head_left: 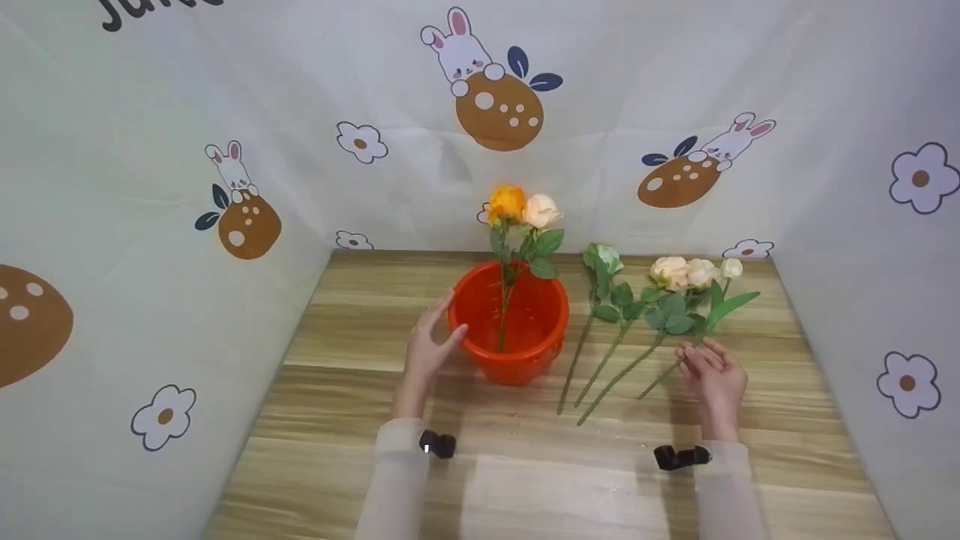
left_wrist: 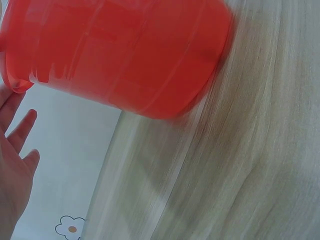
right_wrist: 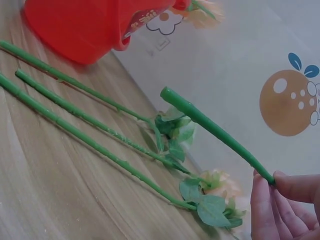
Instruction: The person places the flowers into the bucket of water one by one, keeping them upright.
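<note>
An orange-red plastic bucket stands on the table, with an orange rose and a pale cream rose upright in it. At the bucket's left side is my left hand, fingers extended and spread; in the left wrist view a fingertip meets the rim. My right hand pinches the green stem of a white tulip between thumb and fingers. The right wrist view shows the cut end of this stem raised over the table, pointing toward the bucket.
Between bucket and right hand lie a green-white rose and peach roses, their long stems toward me. The wood-grain table meets a printed cloth backdrop with rabbits and flowers at the back and sides.
</note>
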### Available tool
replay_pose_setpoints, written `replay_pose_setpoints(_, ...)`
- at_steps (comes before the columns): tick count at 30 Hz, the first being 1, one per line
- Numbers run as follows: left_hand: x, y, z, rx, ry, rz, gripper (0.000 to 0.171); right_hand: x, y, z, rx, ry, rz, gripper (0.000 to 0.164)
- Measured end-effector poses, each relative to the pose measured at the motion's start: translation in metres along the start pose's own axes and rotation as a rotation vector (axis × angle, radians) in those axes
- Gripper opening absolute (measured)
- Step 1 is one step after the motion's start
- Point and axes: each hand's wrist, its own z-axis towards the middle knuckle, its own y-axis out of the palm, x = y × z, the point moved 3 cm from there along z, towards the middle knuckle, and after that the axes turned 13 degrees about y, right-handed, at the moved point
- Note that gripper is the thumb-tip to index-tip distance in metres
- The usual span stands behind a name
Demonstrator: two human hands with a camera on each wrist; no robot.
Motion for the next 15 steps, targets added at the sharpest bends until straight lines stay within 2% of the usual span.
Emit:
replay_pose_setpoints(10,0.000,0.000,0.000,0.005,0.002,-0.004,0.059,-0.007,0.015,-0.005,-0.041,-0.004,0.094,0.033)
replay_pose_setpoints(15,-0.001,0.001,0.001,0.005,0.013,-0.024,0.061,-0.010,0.023,-0.008,-0.075,-0.026,0.128,0.029)
